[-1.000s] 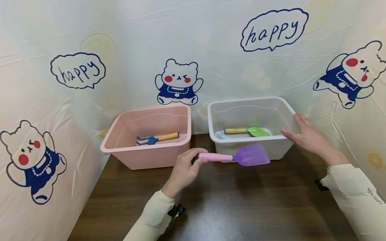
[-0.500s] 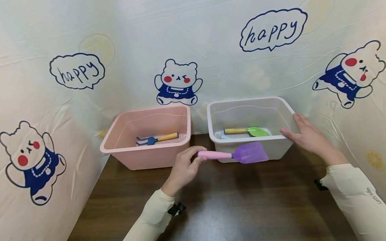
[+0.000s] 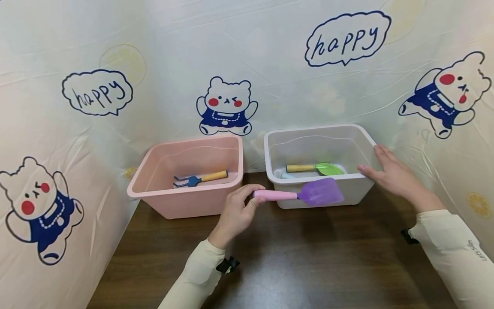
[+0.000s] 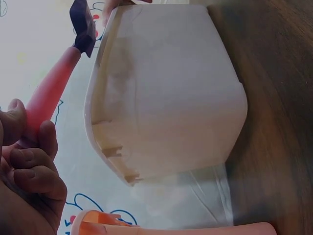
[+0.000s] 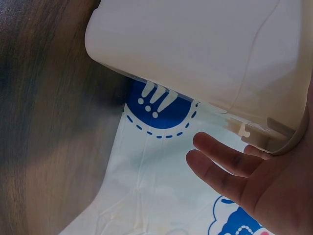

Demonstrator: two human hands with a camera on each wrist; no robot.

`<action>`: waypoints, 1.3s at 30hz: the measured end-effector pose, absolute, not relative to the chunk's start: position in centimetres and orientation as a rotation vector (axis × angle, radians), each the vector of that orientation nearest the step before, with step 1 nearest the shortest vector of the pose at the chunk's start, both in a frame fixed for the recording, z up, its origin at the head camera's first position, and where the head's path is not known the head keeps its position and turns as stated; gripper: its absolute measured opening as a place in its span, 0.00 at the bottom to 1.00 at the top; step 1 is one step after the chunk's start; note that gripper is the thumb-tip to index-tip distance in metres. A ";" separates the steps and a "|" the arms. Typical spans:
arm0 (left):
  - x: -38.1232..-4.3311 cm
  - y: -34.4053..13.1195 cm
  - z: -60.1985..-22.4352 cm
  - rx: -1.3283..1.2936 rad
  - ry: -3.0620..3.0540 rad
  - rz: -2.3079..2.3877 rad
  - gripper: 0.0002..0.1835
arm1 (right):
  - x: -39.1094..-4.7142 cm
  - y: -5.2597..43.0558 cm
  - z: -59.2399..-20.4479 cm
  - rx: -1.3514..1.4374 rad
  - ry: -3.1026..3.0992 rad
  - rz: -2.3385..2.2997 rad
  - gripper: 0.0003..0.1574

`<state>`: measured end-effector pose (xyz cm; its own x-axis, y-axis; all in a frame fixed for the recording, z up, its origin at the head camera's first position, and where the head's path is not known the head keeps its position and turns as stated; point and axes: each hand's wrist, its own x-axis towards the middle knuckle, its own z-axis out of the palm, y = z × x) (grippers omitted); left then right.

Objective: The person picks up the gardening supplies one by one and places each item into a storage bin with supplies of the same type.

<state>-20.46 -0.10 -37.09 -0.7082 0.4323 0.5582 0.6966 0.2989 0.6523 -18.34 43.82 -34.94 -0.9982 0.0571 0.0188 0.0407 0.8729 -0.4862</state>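
My left hand [image 3: 236, 214] pinches the pink handle of a toy shovel [image 3: 320, 192] near its end. The purple blade points right and overlaps the front wall of the light grey bin in the head view. In the left wrist view the shovel [image 4: 49, 93] is up beside the bin's rim. My right hand [image 3: 401, 182] rests on the right front corner of the grey bin [image 3: 328, 191], thumb on the rim. Its fingers [image 5: 222, 152] stretch out straight outside the wall. Inside that bin lie a green trowel [image 3: 328, 168] with a wooden handle and a pale blue piece [image 3: 286, 175].
Left of the grey bin stands a pink bin [image 3: 193, 201] holding a small blue rake [image 3: 193, 180] with a wooden handle. Both bins are on a dark wooden table [image 3: 293, 262], close to a cloth backdrop [image 3: 166, 94] printed with bears.
The shovel's blade has risen a little, from below the bin's front wall towards its rim. My right hand keeps its place on the grey bin.
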 end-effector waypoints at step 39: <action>-22.5 1.8 -35.4 -0.927 -2.390 -1.401 0.13 | -18.3 43.8 -34.8 -0.115 -3.017 0.804 0.66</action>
